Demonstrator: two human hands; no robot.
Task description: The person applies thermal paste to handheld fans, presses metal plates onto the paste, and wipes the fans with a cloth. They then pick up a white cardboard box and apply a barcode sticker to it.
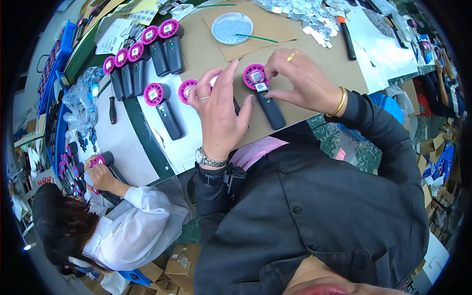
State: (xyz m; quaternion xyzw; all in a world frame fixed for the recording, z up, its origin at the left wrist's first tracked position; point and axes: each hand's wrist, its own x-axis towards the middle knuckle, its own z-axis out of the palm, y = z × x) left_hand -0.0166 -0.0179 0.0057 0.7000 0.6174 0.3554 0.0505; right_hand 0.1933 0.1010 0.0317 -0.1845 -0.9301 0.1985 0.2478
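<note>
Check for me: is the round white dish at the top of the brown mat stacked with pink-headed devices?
No, the round white dish holds no devices; only a thin green stick rests across its rim.

Eight pink-headed handheld fans (165,109), one round lid (231,28), one orange-tipped marker (346,37)

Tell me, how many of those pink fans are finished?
Looks done: five fans lie in a row at the back, with a sixth fan in front of them. In hand: the right hand touches the pink head of one fan, and the left hand covers another. What is left I cannot tell, though a co-worker handles another.
</note>
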